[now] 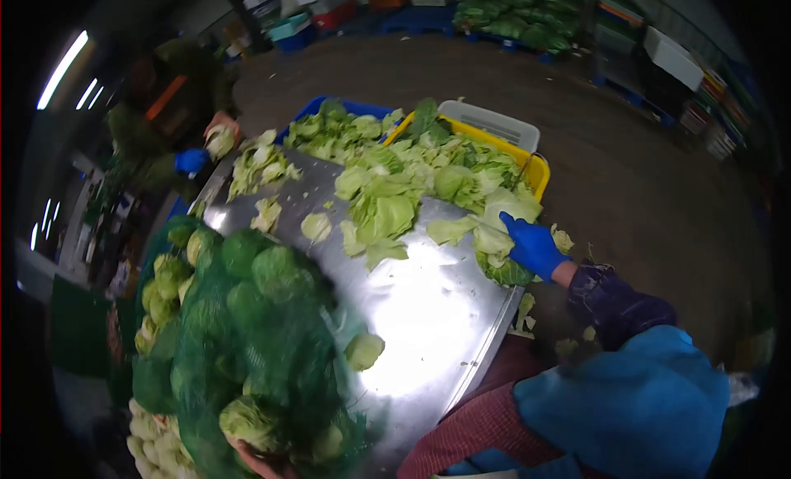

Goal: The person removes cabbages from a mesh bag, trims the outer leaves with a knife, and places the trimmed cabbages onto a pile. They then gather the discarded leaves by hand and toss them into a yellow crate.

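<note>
My left hand point(262, 461), bare and partly cut off by the bottom edge, is closed round the underside of a cabbage point(249, 423). That cabbage overlaps a green mesh sack point(247, 331) filled with more cabbages. At the table's right edge, my right hand point(531, 247) in a blue glove lies against loose cabbage leaves point(493, 232), one finger stretched out. A greener leaf piece point(507, 271) sits just below the glove. Farther in, a heap of pale leaves point(383, 207) spreads over the metal table point(321, 261). A small cabbage point(363, 351) rests beside the sack.
Leaves fill a yellow crate point(540, 176) and a blue crate point(329, 104) at the table's far edge; a whitish crate point(490, 121) stands behind. Across the table at left, a co-worker point(169, 108) holds a cabbage point(219, 141). Leaf scraps lie on the floor at right.
</note>
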### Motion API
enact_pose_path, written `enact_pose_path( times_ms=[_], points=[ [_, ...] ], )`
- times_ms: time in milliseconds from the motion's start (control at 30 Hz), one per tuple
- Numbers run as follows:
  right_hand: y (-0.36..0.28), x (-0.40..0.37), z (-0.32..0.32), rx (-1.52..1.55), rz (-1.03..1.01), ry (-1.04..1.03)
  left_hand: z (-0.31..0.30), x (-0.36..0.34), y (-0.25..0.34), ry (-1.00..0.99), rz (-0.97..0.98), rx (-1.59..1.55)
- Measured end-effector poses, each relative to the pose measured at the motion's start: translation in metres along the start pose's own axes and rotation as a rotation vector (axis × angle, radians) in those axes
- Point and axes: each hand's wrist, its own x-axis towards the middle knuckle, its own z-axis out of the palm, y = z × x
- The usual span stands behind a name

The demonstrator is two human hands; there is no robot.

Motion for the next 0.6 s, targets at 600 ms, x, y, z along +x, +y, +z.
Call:
enact_pose_path(
  times_ms=[600],
  points=[
    [-0.229, -0.06, 0.02, 0.957, -0.706, -0.424, 0.118, -0.111, -0.092, -0.446, 0.124, 0.816]
  ],
)
